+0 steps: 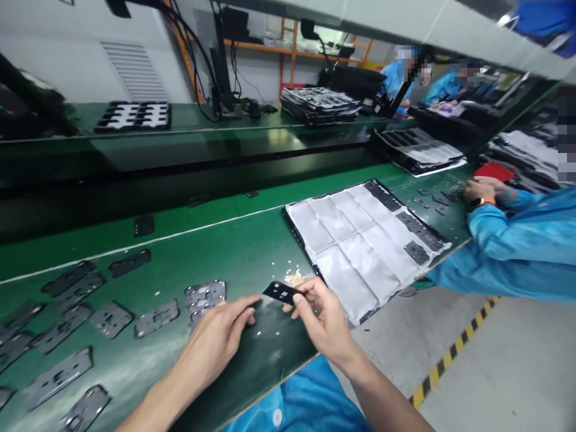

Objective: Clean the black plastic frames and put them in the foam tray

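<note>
A thin black plastic part [279,292] with small square cutouts is pinched between the thumb and fingers of my right hand [321,318]. My left hand [220,333] reaches in from the other side with its index finger stretched out. That fingertip is at the part's left end; whether it touches I cannot tell. The left thumb stays apart from the part. Just behind my left hand lies a dark grey part with cutouts [206,294], partly covered by the hand. A little heap of small beige bits [294,277] sits beyond the held part.
To the right, a tray lined with white sheeting [342,231] carries dark parts along its far-right side. Several loose black parts [65,327] cover the bench's left. A co-worker's hands [483,189] work at the right end. A shelf [252,129] runs along the back.
</note>
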Motion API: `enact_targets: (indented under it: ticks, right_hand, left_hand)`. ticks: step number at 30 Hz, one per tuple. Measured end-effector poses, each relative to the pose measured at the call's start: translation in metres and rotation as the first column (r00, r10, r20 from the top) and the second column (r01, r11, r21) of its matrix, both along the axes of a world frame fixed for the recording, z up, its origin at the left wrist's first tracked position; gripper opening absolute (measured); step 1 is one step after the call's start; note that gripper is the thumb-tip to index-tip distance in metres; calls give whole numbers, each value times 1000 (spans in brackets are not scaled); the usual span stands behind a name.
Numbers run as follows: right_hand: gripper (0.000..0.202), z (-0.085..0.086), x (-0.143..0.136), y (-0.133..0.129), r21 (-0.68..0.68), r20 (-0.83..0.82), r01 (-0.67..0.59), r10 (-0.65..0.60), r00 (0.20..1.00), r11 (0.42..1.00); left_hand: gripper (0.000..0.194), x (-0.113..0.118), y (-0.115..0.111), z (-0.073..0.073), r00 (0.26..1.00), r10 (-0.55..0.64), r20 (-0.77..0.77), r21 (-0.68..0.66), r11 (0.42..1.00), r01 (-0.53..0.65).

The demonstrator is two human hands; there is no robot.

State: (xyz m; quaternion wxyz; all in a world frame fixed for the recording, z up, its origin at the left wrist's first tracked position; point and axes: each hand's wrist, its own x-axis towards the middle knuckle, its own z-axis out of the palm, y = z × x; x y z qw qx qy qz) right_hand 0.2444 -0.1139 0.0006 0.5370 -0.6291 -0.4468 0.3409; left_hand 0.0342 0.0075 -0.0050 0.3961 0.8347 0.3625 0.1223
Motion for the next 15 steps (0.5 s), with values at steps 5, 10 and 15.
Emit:
enact_targets:
  ticks: [5,10,15]
  right_hand:
    - [9,10,-5,2,14,153,-27,24,988,1000]
    - [5,13,-19,5,36,178,-125,117,977,991]
    - [16,11,-35,4,-43,68,-269,272,960,962]
  left_hand:
    - [53,-2,-12,4,978,84,192,-180,982,-49]
    - [35,4,-25,8,957,111,269,-211,976,-54]
    - [44,-2,-38,10,931,212,296,-262,956,-135]
